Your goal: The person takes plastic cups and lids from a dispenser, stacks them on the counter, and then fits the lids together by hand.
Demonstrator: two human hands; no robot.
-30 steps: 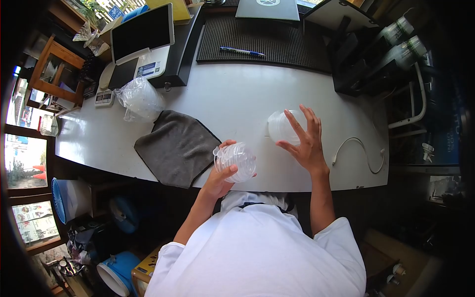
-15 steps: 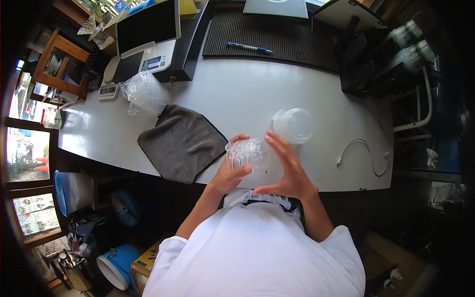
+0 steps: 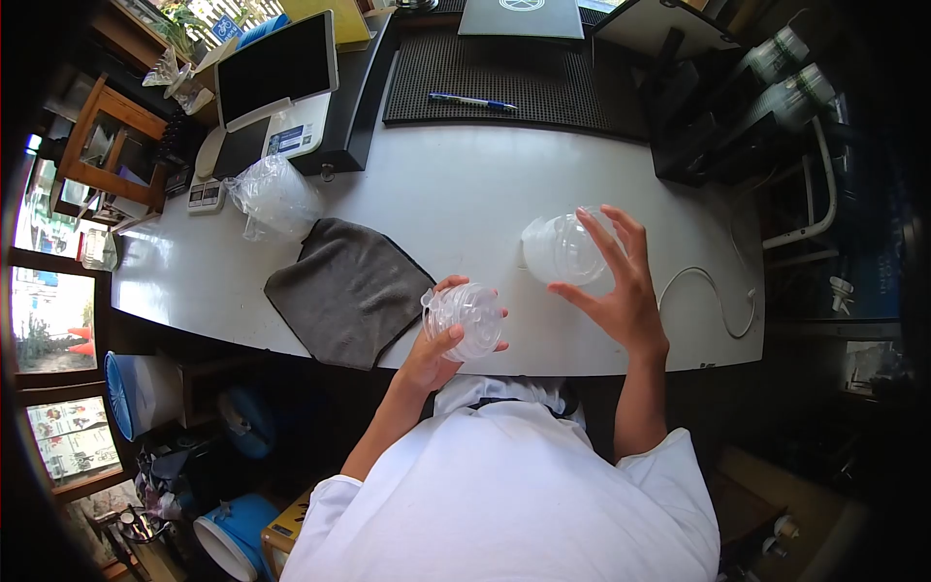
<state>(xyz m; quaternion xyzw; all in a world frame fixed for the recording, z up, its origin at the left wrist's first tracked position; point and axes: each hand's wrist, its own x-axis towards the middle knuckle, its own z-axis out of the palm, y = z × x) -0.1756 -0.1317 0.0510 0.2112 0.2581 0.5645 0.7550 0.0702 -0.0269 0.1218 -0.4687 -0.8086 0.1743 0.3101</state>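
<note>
Lids [image 3: 467, 315] in left hand [image 3: 430, 357]: count unclear; laptop [image 3: 524, 14] cropped.

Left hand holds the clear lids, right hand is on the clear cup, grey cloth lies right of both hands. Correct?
No. The head view shows the grey cloth lying left of both hands, not right. The left hand does hold the clear lids, and the right hand is on the clear cup.
</note>
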